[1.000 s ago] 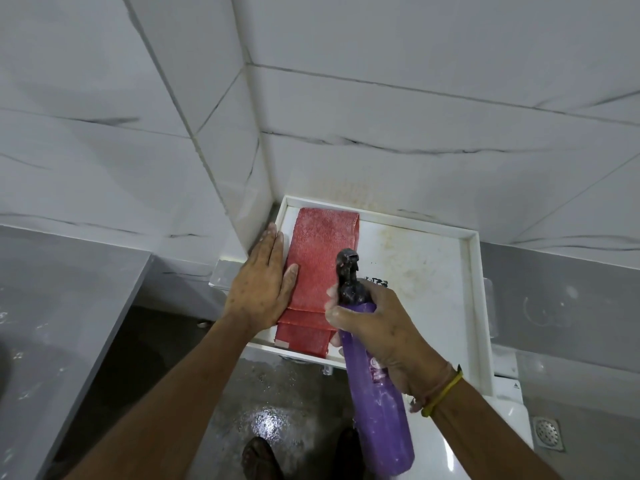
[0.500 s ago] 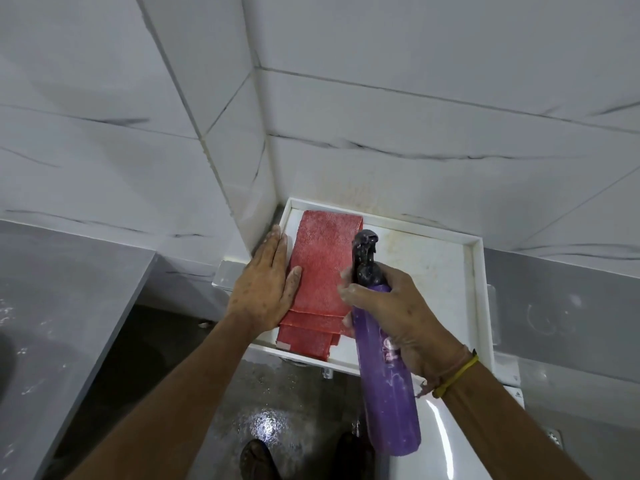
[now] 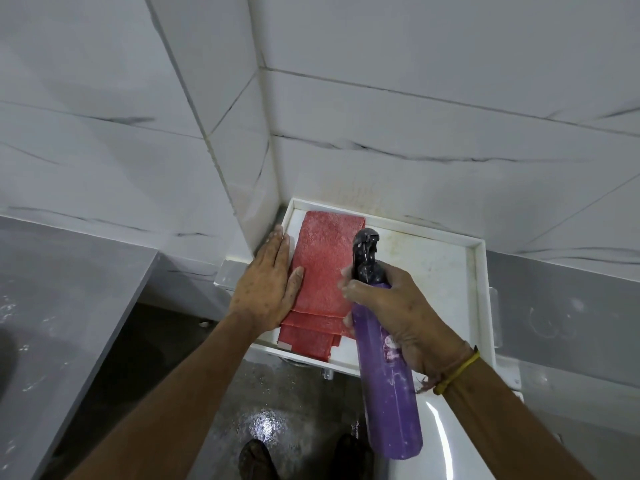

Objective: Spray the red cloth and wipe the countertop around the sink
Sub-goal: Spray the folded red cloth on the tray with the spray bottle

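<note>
A folded red cloth [image 3: 323, 268] lies along the left side of a white tray-like shelf [image 3: 479, 271] set in the wall corner. My left hand [image 3: 266, 282] rests flat on the cloth's left edge, fingers together, thumb on the fabric. My right hand [image 3: 391, 299] grips a purple spray bottle [image 3: 388, 382] near its neck. The bottle's black nozzle [image 3: 365, 249] sits above the cloth's right edge, with my index finger at the trigger. The bottle's base points down toward me.
White marbled wall tiles [image 3: 415, 116] meet in a corner behind the shelf. A grey countertop [image 3: 65, 306] runs along the left. Below lie a wet dark floor [image 3: 263, 417] and my shoes [image 3: 258, 460]. A glossy white surface [image 3: 450, 445] shows under my right forearm.
My right hand has raised the spray bottle up and slightly forward, so the nozzle now sits higher over the cloth. My left hand stays flat on the cloth's left edge.
</note>
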